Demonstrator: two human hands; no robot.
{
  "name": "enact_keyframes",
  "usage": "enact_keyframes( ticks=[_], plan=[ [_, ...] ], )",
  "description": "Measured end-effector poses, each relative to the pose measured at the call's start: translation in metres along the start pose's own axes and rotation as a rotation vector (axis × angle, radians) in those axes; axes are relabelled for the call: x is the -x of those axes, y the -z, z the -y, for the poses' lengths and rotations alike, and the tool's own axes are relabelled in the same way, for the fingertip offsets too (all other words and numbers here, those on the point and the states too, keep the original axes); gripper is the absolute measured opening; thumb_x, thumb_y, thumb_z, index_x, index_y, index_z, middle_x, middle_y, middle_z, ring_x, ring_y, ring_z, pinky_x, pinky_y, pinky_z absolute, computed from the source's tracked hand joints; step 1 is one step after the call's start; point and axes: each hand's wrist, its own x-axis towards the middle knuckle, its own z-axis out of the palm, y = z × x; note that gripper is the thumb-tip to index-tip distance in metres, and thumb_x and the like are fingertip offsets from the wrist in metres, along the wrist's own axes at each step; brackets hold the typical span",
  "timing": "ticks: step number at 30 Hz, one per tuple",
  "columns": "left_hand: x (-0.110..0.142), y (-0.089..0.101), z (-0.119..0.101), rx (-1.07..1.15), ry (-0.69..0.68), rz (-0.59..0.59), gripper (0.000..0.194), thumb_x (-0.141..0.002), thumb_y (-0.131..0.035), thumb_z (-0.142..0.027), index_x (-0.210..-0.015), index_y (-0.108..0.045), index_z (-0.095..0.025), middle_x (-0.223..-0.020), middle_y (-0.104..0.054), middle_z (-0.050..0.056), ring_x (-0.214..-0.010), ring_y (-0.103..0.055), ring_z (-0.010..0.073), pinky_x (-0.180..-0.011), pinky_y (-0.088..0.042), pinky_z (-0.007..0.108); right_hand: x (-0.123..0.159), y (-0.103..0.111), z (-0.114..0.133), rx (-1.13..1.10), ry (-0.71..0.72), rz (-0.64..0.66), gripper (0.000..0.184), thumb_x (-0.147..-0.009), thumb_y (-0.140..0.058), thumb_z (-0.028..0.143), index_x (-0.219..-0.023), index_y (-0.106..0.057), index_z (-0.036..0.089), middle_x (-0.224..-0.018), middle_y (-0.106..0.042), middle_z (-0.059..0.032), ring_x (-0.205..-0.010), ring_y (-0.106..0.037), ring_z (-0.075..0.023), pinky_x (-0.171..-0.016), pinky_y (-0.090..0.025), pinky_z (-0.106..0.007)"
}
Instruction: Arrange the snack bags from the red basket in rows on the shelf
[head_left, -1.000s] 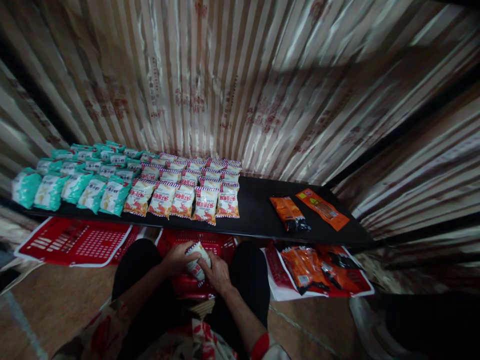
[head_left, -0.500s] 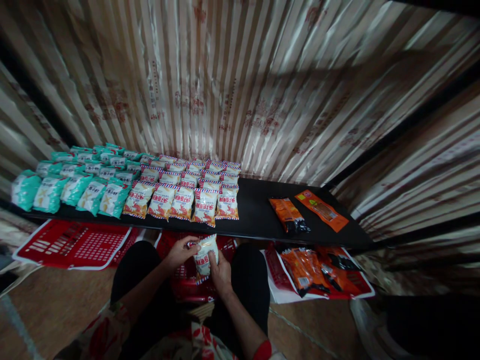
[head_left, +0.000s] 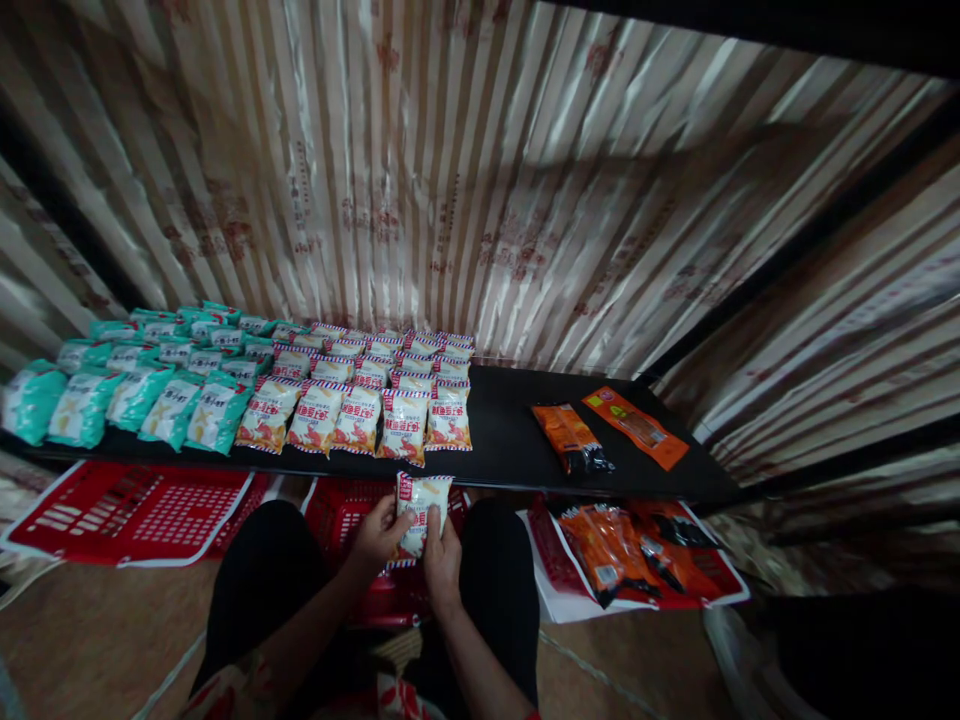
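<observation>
Both of my hands hold one white and red snack bag (head_left: 421,497) in front of the shelf edge, above a red basket (head_left: 330,505) between my knees. My left hand (head_left: 381,532) grips the bag's left side, and my right hand (head_left: 442,560) clasps its right side with the thumb on the front. The bag stands roughly upright, its printed face towards me. Just beyond it, rows of matching snack bags (head_left: 403,425) stand on the black shelf (head_left: 502,430). Rows of teal snack bags (head_left: 217,412) stand to their left.
Two orange packets, one with a black end (head_left: 570,437) and one longer (head_left: 636,425), lie on the shelf's right part. Below it, a red basket (head_left: 551,555) holds several orange packets. Another red basket (head_left: 142,510) is at lower left. A striped curtain (head_left: 390,200) hangs behind.
My left hand has moved from the bag's upper corner down its left side. The bag is straighter and slightly further right. The view has shifted a little.
</observation>
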Motion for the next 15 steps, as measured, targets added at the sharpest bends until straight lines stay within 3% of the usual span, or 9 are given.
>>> enact_keyframes(
  ticks=[4, 9, 15],
  plan=[
    [0.003, -0.004, 0.01, -0.024, -0.042, 0.076, 0.049, -0.062, -0.069, -0.044, -0.101, -0.056, -0.016, -0.099, -0.069, 0.008, -0.091, -0.064, 0.0232, -0.081, -0.051, 0.033, -0.003, 0.004, 0.007, -0.048, -0.005, -0.029, 0.06, -0.08, -0.039, 0.061, -0.101, -0.066, 0.011, -0.084, -0.071, -0.0122, -0.075, -0.066, -0.0236, -0.065, -0.049, -0.029],
    [0.009, -0.011, 0.006, -0.05, -0.039, 0.135, 0.06, -0.063, -0.068, -0.035, -0.116, -0.049, -0.014, -0.111, -0.064, 0.012, -0.1, -0.061, 0.0246, -0.089, -0.048, 0.036, -0.008, 0.011, 0.015, -0.066, -0.028, -0.033, 0.061, -0.08, -0.037, 0.062, -0.102, -0.064, 0.012, -0.082, -0.071, -0.0111, -0.075, -0.065, -0.0238, -0.065, -0.049, -0.03],
    [0.007, -0.019, 0.004, -0.112, -0.067, 0.139, 0.057, -0.068, -0.063, -0.031, -0.119, -0.047, -0.012, -0.112, -0.064, 0.012, -0.1, -0.061, 0.0232, -0.09, -0.047, 0.035, -0.013, 0.018, 0.021, -0.112, -0.026, 0.013, 0.061, -0.081, -0.034, 0.063, -0.101, -0.062, 0.013, -0.083, -0.07, -0.0105, -0.075, -0.065, -0.023, -0.067, -0.049, -0.03]
  ],
)
